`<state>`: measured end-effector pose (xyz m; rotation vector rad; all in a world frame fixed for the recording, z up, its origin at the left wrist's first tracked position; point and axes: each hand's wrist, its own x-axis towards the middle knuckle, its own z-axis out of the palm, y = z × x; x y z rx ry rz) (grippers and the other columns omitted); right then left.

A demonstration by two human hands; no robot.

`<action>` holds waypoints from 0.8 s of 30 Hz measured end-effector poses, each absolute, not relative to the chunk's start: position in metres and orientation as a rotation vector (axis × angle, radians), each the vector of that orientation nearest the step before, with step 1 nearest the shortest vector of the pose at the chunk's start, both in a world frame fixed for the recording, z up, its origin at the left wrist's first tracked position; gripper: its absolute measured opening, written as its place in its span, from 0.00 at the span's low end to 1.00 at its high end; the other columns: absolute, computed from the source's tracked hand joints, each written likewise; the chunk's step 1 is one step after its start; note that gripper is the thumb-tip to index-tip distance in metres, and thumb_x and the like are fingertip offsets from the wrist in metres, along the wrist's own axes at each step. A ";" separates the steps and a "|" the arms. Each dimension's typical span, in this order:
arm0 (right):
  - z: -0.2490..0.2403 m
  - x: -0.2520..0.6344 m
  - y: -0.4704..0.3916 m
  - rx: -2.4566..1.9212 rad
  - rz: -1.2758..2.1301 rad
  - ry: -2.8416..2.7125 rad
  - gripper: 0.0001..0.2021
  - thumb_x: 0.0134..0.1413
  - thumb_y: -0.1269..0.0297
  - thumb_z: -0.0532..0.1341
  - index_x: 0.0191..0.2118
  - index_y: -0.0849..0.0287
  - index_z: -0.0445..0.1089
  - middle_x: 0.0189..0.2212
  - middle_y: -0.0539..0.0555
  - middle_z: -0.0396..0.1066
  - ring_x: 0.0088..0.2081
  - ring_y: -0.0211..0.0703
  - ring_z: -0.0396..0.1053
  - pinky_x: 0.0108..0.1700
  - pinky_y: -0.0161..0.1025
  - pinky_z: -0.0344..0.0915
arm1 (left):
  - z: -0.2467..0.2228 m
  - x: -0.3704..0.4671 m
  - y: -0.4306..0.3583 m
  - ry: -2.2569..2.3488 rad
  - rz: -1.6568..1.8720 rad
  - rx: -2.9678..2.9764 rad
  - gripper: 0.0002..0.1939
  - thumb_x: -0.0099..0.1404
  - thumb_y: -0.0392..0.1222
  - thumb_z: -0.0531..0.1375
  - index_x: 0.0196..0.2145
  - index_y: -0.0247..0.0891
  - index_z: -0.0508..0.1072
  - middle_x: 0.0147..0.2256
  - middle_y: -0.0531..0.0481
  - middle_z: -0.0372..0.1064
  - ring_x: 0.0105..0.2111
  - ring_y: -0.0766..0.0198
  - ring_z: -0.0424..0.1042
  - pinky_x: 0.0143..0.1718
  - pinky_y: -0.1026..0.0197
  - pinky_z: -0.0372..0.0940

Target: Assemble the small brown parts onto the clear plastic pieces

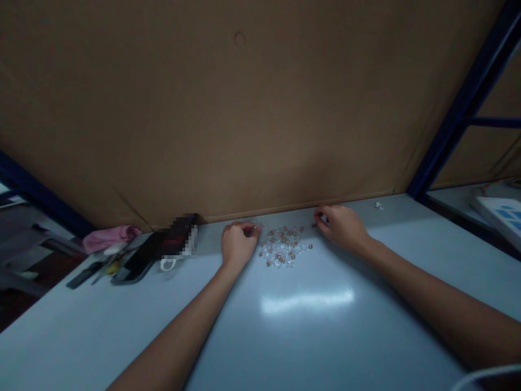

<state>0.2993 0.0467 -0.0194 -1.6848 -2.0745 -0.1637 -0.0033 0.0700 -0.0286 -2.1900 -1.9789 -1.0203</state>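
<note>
A pile of small clear pieces with copper-brown ends (283, 245) lies on the grey table (309, 342). My left hand (240, 243) is at the pile's left edge, its thumb and fingers pinched together near a few clear pieces; what is between the fingertips is too small to name. To the right of the pile, my right hand (340, 224) is also closed in a pinch, close to the back board. Something small and brownish shows by its fingertips, but I cannot make it out.
At the left lie a pink cloth (109, 238), a phone (140, 260), keys (112, 267) and a dark item, partly pixelated. A brown board (244, 119) stands behind the table, between blue frame posts (459, 108). A small white scrap (379, 206) lies at the back right.
</note>
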 end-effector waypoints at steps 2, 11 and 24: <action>-0.021 0.301 0.048 -1.683 -0.154 -2.074 0.10 0.66 0.66 0.59 0.45 0.57 0.79 0.44 0.60 0.82 0.43 0.52 0.77 0.44 0.41 0.63 | -0.030 -0.004 0.071 -1.963 -1.020 -2.231 0.10 0.68 0.47 0.67 0.39 0.40 0.86 0.40 0.42 0.83 0.41 0.50 0.80 0.47 0.52 0.71; -0.032 0.306 0.057 -1.721 -0.075 -2.080 0.11 0.66 0.68 0.60 0.45 0.56 0.80 0.44 0.59 0.82 0.46 0.53 0.78 0.45 0.41 0.65 | -0.035 -0.007 0.074 -1.936 -1.029 -2.289 0.09 0.67 0.45 0.70 0.42 0.40 0.86 0.43 0.42 0.82 0.42 0.51 0.79 0.48 0.52 0.72; -0.034 0.303 0.058 -1.553 -0.089 -2.150 0.10 0.67 0.68 0.60 0.44 0.58 0.81 0.46 0.60 0.81 0.49 0.52 0.75 0.52 0.40 0.65 | -0.032 0.000 0.071 -1.946 -1.113 -2.204 0.11 0.69 0.46 0.65 0.44 0.39 0.83 0.39 0.43 0.81 0.39 0.53 0.78 0.47 0.53 0.70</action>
